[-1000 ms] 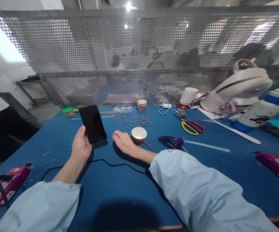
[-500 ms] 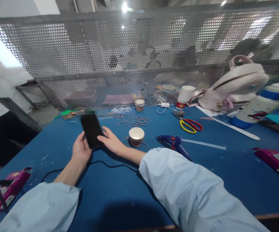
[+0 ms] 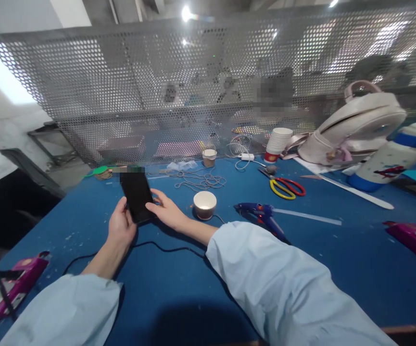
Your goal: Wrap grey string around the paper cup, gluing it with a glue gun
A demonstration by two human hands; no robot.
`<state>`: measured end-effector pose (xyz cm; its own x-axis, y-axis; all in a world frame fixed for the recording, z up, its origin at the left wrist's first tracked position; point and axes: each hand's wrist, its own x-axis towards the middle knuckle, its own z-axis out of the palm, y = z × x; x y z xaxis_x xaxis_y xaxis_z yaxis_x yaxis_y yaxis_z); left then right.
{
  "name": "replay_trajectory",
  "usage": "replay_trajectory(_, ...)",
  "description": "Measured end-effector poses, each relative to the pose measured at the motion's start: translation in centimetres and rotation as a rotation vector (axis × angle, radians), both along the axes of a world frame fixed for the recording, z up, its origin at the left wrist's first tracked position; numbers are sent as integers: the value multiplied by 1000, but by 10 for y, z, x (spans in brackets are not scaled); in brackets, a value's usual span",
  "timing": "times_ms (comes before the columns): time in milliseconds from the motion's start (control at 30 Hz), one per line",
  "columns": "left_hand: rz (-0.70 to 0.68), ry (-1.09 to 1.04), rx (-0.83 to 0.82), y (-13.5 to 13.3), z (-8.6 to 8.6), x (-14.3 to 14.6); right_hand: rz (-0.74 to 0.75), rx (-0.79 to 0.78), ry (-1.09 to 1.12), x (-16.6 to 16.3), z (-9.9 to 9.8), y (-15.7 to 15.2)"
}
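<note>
A black smartphone (image 3: 138, 198) is held up above the blue table, tilted, its dark face towards me. My left hand (image 3: 121, 222) grips its lower left edge, thumb along the side. On the right edge, my right hand (image 3: 167, 210) is closed round the phone, with the thumb lying over the front; its other fingers are partly hidden behind. To the right of my right hand stands a small paper cup (image 3: 205, 205), white inside with a brown wrapping. A black cable (image 3: 164, 247) runs across the table below my wrists.
Right of the cup lies a blue glue gun (image 3: 261, 211) with a clear stick. Behind it are red-and-yellow-handled scissors (image 3: 287, 187), stacked paper cups (image 3: 279, 143), a backpack (image 3: 359, 127) and a bottle (image 3: 388, 161). Grey string (image 3: 202, 180) lies by a mesh screen (image 3: 121, 96). A person stands at left.
The view has shifted very slightly, so the table things appear a little lower and further right. Both hands keep the same hold on the smartphone.
</note>
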<state>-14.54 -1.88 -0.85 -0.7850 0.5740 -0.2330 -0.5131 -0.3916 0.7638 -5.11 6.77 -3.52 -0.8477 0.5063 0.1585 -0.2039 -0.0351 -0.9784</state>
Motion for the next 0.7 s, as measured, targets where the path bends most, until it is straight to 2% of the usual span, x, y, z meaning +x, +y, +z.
replay_trajectory(233, 30, 46, 3, 2, -3, -6, 66, 34, -179, 3, 2, 6)
replay_trajectory(367, 67, 132, 34, 4, -8, -7, 104, 165, -266, 5, -1, 8)
replay_trajectory(567, 52, 288, 61, 3, -14, -4, 36, 368, -344, 6, 6, 8)
replay_trajectory(700, 39, 370, 58, 2, -17, -3, 21, 443, -382, 5, 12, 13)
